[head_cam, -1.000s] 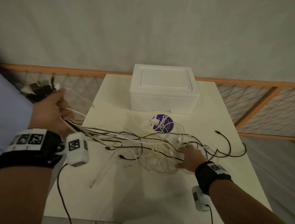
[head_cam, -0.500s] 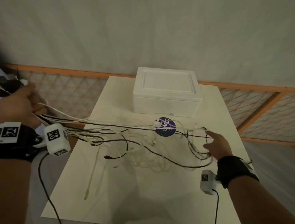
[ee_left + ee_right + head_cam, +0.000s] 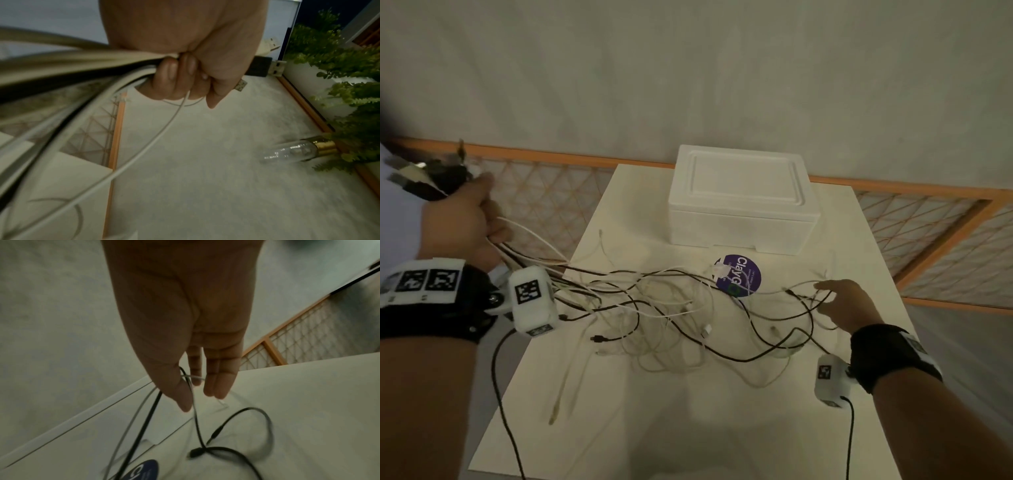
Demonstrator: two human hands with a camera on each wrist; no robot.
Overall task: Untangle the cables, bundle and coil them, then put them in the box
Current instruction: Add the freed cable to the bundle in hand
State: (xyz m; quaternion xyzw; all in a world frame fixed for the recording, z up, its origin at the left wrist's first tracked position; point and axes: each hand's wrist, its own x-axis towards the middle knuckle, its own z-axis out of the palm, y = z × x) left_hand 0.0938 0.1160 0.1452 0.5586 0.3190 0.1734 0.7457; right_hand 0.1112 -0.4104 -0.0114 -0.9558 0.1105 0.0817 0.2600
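A tangle of black and white cables [image 3: 664, 308] sprawls across the white table [image 3: 688, 428]. My left hand [image 3: 462, 222] is raised off the table's left edge and grips a bundle of cable ends; USB plugs [image 3: 261, 66] stick out past the fist [image 3: 185, 68]. The strands run from it down to the pile. My right hand [image 3: 839, 301] hovers over the right side of the tangle with straight fingers [image 3: 218, 382]. A black cable [image 3: 148, 415] and a thin white one pass between its thumb and forefinger. The closed white foam box [image 3: 739, 198] stands at the table's far end.
A purple round sticker [image 3: 738, 275] lies on the table in front of the box. An orange-framed lattice fence [image 3: 544, 192] runs behind and beside the table. In the left wrist view a glass bulb [image 3: 296, 151] and green plants [image 3: 339, 65] are on the floor.
My right hand moved from the middle of the pile to its right side, taking strands along. My left hand pulled the bundle out to the left, then came back slightly, slackening the cables.
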